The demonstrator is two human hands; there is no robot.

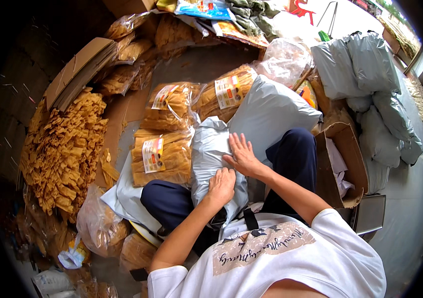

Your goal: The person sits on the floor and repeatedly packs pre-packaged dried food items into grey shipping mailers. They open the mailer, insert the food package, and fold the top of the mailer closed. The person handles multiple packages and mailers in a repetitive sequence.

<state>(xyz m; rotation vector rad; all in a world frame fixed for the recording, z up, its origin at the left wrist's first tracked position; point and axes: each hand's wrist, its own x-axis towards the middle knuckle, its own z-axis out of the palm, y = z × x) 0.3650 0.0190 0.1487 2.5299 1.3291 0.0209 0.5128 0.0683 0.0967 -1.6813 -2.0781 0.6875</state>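
A filled light-grey plastic mailing bag lies between my knees. My left hand is closed on its near part, fingers curled into the plastic. My right hand rests flat on the right side of the bag, its fingers spread and holding nothing. Beyond it, a larger grey mailing bag leans toward my right knee. Clear packs of dried yellow-brown strips lie close by: a near labelled pack, one behind it, and another farther right.
A heap of loose dried yellow-brown pieces stands at left, beside flattened cardboard. At right are an open cardboard box with paper inside and several stacked filled grey mailing bags. A crumpled clear plastic bag sits at the back.
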